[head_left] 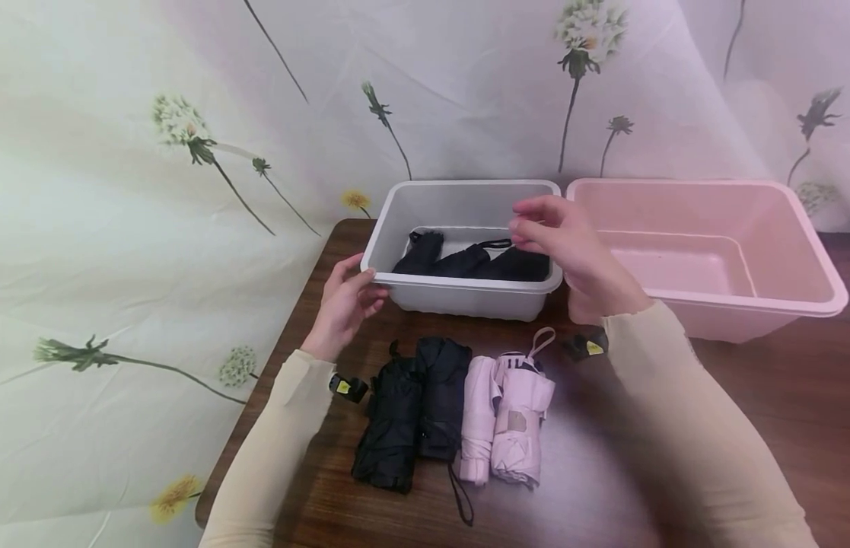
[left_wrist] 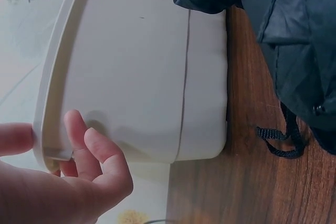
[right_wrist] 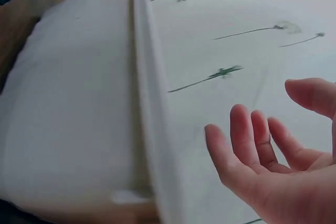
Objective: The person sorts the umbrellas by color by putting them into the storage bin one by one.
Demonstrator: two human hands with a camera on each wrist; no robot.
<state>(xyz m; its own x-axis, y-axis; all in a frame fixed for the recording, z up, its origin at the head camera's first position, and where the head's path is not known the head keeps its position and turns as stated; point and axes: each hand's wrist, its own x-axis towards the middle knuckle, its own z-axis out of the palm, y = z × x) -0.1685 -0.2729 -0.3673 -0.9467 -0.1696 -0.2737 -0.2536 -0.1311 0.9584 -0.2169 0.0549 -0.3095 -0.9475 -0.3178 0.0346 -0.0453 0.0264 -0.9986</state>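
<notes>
My left hand (head_left: 344,310) grips the front left corner of a light grey plastic bin (head_left: 466,301), thumb on the rim and fingers beneath it. Inside that bin lie three folded black umbrellas (head_left: 462,262), partly hidden by its front wall. Over the bin's right end hovers my right hand (head_left: 577,247), fingers loosely bent and holding nothing. In front of the bin, two folded black umbrellas (head_left: 390,426) and two folded pink umbrellas (head_left: 519,434) lie side by side on the brown wooden table (head_left: 322,495).
A pink plastic bin (head_left: 712,303) stands right of the grey one, their rims close together. Behind both bins hangs a pale cloth (head_left: 466,84) printed with dandelions. The table's left edge runs just past my left forearm.
</notes>
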